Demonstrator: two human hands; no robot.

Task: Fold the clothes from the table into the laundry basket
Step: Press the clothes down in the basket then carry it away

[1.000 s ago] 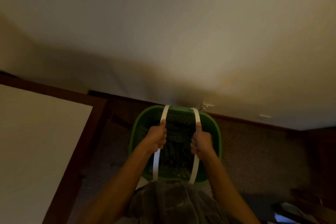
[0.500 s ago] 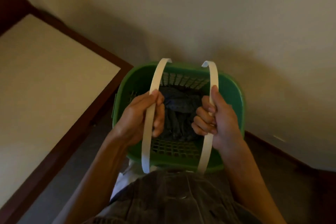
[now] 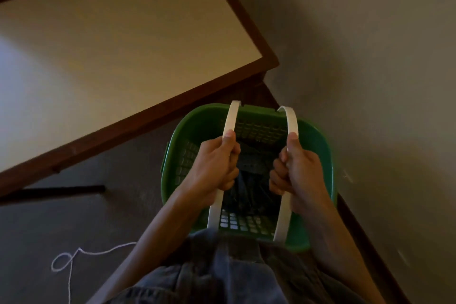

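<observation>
Left hand (image 3: 217, 163) and right hand (image 3: 299, 170) are each gripping 1 white strap handle of the green plastic laundry basket (image 3: 318, 136); dark clothes (image 3: 254, 180) are lying inside, and the cream tabletop (image 3: 111, 57) is showing none left.

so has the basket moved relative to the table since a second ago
Yes. The green basket, gripped by both hands on its white handles, now sits close beside the table corner; a second ago a clear gap of floor separated them. The head camera also swung, so exact direction is uncertain.

One green laundry basket (image 3: 318, 140) with two white handles, left (image 3: 228, 126) and right (image 3: 291, 121); dark clothes (image 3: 251, 180) inside, number not countable. Two hands, left (image 3: 214, 165) and right (image 3: 299, 170), one on each handle. One worktop (image 3: 111, 52); one white cord (image 3: 74, 258) on the floor.
</observation>
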